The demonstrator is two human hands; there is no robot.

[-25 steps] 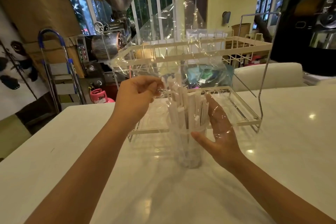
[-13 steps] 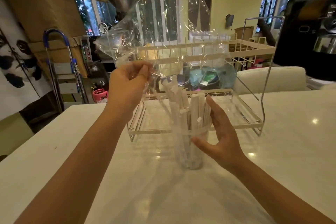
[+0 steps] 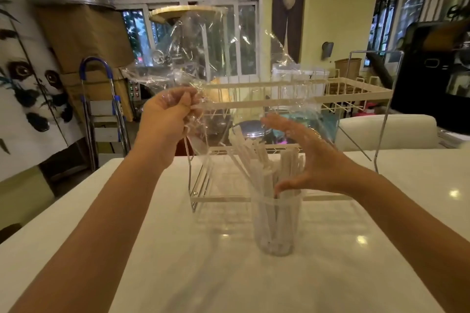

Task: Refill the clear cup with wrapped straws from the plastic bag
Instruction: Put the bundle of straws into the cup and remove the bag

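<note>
A clear cup (image 3: 277, 226) stands upright on the white table (image 3: 229, 274), holding several white wrapped straws (image 3: 262, 162) that lean left and stick out above its rim. My left hand (image 3: 169, 119) pinches the crinkled clear plastic bag (image 3: 211, 58) and holds it up above and left of the cup. The bag hangs open and looks empty. My right hand (image 3: 307, 157) is spread beside the straws on their right, fingers apart, thumb near the cup's rim, partly behind the bag's film.
A cream wire dish rack (image 3: 330, 94) with a metal frame stands right behind the cup. A white chair back (image 3: 386, 132) lies beyond the table at right. A folding ladder (image 3: 106, 114) and boxes stand at far left.
My left hand has lifted the plastic bag higher, off the straws, which stay in the cup. My right hand has risen from the cup's side to the straws' upper part.
</note>
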